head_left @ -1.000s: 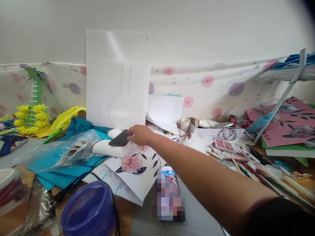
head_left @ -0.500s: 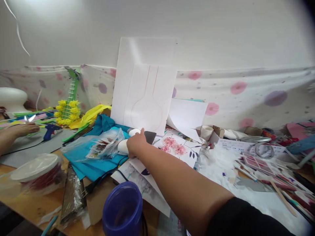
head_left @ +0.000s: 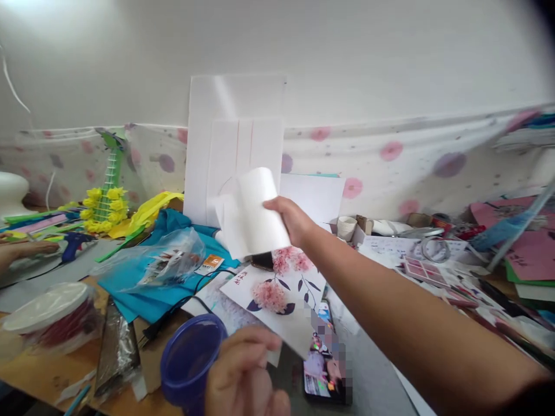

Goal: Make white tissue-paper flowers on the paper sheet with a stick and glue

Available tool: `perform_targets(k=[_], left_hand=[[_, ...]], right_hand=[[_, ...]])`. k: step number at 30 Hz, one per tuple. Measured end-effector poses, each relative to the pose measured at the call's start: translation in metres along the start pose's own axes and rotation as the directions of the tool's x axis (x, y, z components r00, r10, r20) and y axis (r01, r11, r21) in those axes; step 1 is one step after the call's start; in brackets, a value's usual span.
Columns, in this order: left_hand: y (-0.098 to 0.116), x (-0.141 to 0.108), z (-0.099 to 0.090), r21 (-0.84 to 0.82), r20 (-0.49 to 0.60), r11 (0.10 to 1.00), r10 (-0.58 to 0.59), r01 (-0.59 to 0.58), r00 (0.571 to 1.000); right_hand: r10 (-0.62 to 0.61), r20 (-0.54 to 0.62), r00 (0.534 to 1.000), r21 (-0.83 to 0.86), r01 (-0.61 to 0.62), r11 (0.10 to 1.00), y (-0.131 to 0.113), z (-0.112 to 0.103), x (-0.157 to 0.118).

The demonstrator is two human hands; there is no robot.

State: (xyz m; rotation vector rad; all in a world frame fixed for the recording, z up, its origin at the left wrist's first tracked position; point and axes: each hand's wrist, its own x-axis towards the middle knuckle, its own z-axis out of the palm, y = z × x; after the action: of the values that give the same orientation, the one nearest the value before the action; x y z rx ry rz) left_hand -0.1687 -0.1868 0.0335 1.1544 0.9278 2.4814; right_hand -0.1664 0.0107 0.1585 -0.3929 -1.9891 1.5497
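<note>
Raised over the middle of the table, my right hand (head_left: 291, 218) grips a white paper roll (head_left: 259, 216) by its right side. A loose sheet hangs from the roll's left, smeared a little by motion. My left hand (head_left: 245, 370) is at the bottom, empty, its fingers loosely bent and apart. Just left of that hand stands a blue plastic cup (head_left: 186, 370). Beyond it lies a sheet printed with pink flowers (head_left: 271, 297). To its right is a phone with a lit screen (head_left: 323, 370).
At the far left is another person's hand (head_left: 37, 248) near a blue glue gun (head_left: 73, 247). Teal fabric (head_left: 130, 294), a plastic bag (head_left: 173, 260) and a wrapped spool (head_left: 52, 312) lie left. A white board (head_left: 236, 98) leans on the wall. Brushes and a palette (head_left: 422, 270) crowd the right.
My right hand has lifted the white roll from the clutter, up and toward the right, and its sheet has come loose. My left hand has entered at the bottom. The view has turned slightly right.
</note>
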Motion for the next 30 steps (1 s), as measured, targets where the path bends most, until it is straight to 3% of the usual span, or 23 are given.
perform_targets(k=[1,2,3,5,7,9,11,13,14,16,18,20,22,24,30], left_hand=[[0.002,0.005,0.013,0.018,-0.040,0.996,0.084,-0.083,0.996],[0.005,0.008,0.027,0.046,-0.062,0.995,0.096,-0.094,0.993],[0.007,0.010,0.042,0.085,-0.099,0.996,0.036,-0.027,0.994],[0.008,0.012,0.071,0.160,-0.013,0.967,-0.201,0.200,0.980],[0.003,0.009,0.097,0.067,0.105,0.909,-0.416,0.411,0.903],[-0.007,-0.001,0.117,-0.067,0.191,0.846,-0.510,0.529,0.839],[-0.018,-0.019,0.131,-0.193,0.262,0.766,-0.561,0.613,0.785],[-0.027,-0.042,0.142,-0.311,0.330,0.625,-0.636,0.717,0.697],[-0.031,-0.053,0.147,-0.365,0.359,0.530,-0.679,0.765,0.641],[-0.035,-0.072,0.155,-0.437,0.396,0.368,-0.740,0.821,0.543],[-0.037,-0.083,0.162,-0.455,0.426,0.267,-0.773,0.850,0.470],[-0.037,-0.088,0.166,-0.443,0.459,0.195,-0.789,0.875,0.409],[-0.038,-0.089,0.166,-0.427,0.515,0.132,-0.777,0.895,0.360],[-0.039,-0.089,0.162,-0.424,0.594,0.088,-0.724,0.901,0.350],[-0.042,-0.082,0.132,-0.426,0.822,0.052,-0.394,0.903,0.410]], right_hand=[[0.006,-0.020,1.000,0.052,-0.005,0.999,-0.002,-0.012,-0.019],[0.018,-0.044,0.999,0.093,-0.014,0.996,-0.002,-0.023,-0.040],[0.026,-0.073,0.997,0.123,-0.017,0.992,-0.002,-0.031,-0.061],[0.035,-0.144,0.989,0.157,-0.012,0.988,0.000,-0.042,-0.102],[0.048,-0.180,0.983,0.176,-0.015,0.984,0.001,-0.047,-0.142],[0.055,-0.172,0.983,0.158,-0.028,0.987,0.000,-0.051,-0.178],[0.013,-0.221,0.975,0.015,-0.010,1.000,0.002,-0.060,-0.211],[-0.002,-0.356,0.935,-0.132,-0.048,0.990,0.008,-0.073,-0.240],[0.048,-0.417,0.908,-0.136,-0.115,0.984,0.013,-0.080,-0.252],[0.271,-0.413,0.870,-0.014,-0.303,0.953,0.023,-0.095,-0.272],[0.435,-0.308,0.846,0.053,-0.441,0.896,0.031,-0.106,-0.287],[0.441,-0.298,0.847,0.006,-0.461,0.888,0.032,-0.113,-0.295],[0.369,-0.393,0.842,-0.065,-0.426,0.902,0.027,-0.118,-0.298],[0.285,-0.488,0.825,-0.140,-0.397,0.907,0.016,-0.122,-0.297],[0.142,-0.620,0.772,-0.237,-0.356,0.904,-0.018,-0.140,-0.295]])
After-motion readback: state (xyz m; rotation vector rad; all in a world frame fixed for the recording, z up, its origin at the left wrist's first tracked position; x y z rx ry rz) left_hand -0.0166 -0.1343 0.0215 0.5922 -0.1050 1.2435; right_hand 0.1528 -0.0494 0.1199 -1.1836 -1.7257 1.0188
